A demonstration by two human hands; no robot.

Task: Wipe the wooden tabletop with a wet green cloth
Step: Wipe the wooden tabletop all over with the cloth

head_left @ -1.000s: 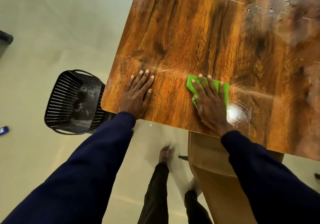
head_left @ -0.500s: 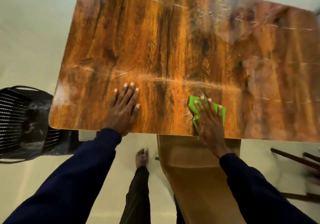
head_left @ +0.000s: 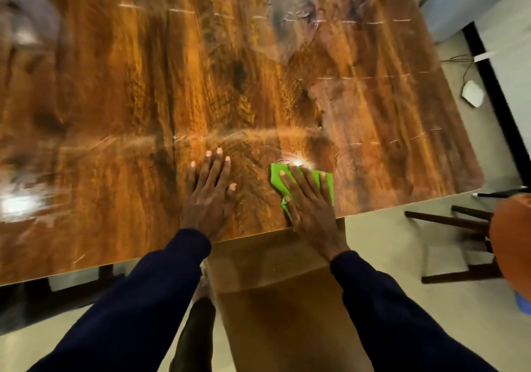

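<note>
1. Head view looked down on a glossy brown wooden tabletop (head_left: pixel 201 69) with dark grain and rounded corners; pale streaks and glare patches lay across it.
2. The left hand (head_left: pixel 208 196) lay palm down on bare wood near the near edge, its fingers straight and slightly spread, holding nothing.
3. The right hand (head_left: pixel 310 207) pressed flat on a bright green folded cloth (head_left: pixel 326 182), fingers straight and a little apart.
4. The cloth lay on the tabletop just beside the near edge, to the right of the left hand, its corners showing past the fingertips and thumb.
5. Dark navy sleeves (head_left: pixel 143 299) covered both arms.
6. A plain brown panel (head_left: pixel 273 299) stood under the near edge.
7. On the pale floor to the right were dark wooden furniture legs (head_left: pixel 448 222), a blurred orange rounded object (head_left: pixel 514 236) at the frame edge, and a small white device (head_left: pixel 472 93) with a thin cable.
</note>
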